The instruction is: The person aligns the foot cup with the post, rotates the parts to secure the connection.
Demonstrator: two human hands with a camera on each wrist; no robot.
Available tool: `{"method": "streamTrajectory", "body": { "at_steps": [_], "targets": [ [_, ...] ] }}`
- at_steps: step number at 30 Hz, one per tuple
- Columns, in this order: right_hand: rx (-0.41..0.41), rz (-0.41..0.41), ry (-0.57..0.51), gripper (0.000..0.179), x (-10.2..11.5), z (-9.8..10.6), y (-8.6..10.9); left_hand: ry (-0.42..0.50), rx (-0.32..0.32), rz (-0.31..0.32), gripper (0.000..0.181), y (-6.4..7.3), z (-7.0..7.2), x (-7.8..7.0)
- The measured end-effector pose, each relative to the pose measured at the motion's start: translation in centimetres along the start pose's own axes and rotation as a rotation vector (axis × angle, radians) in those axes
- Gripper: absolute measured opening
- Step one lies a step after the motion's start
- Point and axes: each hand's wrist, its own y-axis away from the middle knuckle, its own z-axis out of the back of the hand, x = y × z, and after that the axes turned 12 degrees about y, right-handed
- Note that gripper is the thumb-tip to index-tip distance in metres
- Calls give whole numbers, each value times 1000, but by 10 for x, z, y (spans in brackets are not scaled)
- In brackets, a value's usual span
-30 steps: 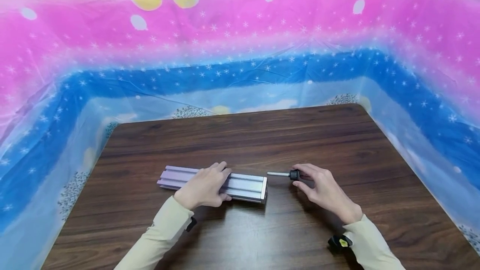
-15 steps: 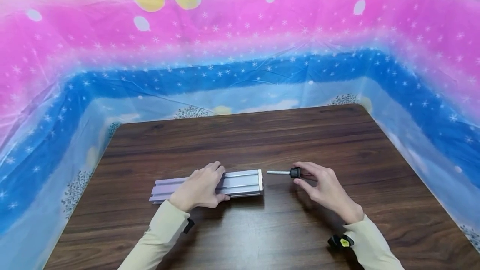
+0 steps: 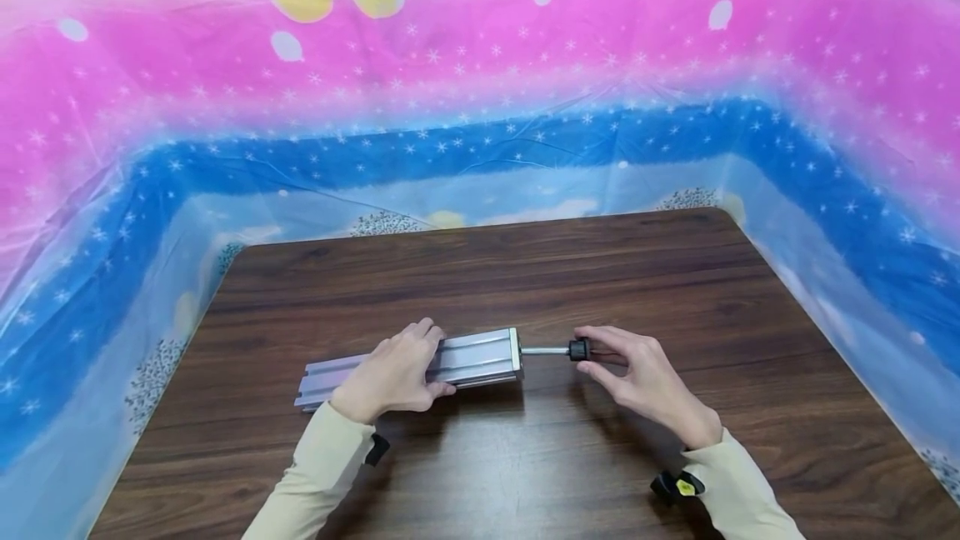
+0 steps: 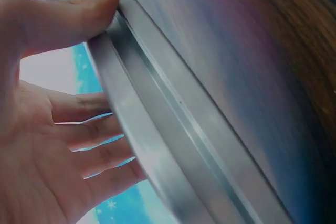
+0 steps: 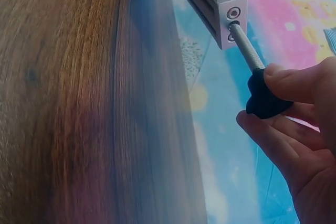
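My left hand grips a grooved aluminium profile from above, thumb on the near side and fingers over the far side. In the left wrist view the thumb presses at the groove of the profile. My right hand pinches the black knob of a knob screw between thumb and fingers. Its threaded rod points left, and the tip meets a hole in the end plate of the profile. Screw heads sit above and below that hole. How deep the rod goes is hidden.
Both hands work over a dark wood-grain table. A pink and blue patterned cloth hangs around its back and sides. Black straps are on the wrists.
The profile has swung so its right end points further up and away. The gap between it and the rod has gone; the tip now meets the end plate. The knob screw moved slightly left.
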Motion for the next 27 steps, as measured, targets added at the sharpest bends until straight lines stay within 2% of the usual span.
{"method": "streamTrajectory", "body": {
  "at_steps": [9, 14, 21, 27],
  "targets": [
    [40, 49, 66, 45, 5, 3, -8, 25, 19, 22, 53, 0, 0, -1],
    [46, 28, 43, 45, 5, 3, -11, 44, 19, 36, 54, 2, 0, -1],
    [2, 73, -14, 47, 6, 3, -12, 47, 15, 24, 54, 6, 2, -2],
    [17, 71, -33, 46, 5, 4, -11, 49, 12, 40, 52, 8, 3, -3]
  ]
}}
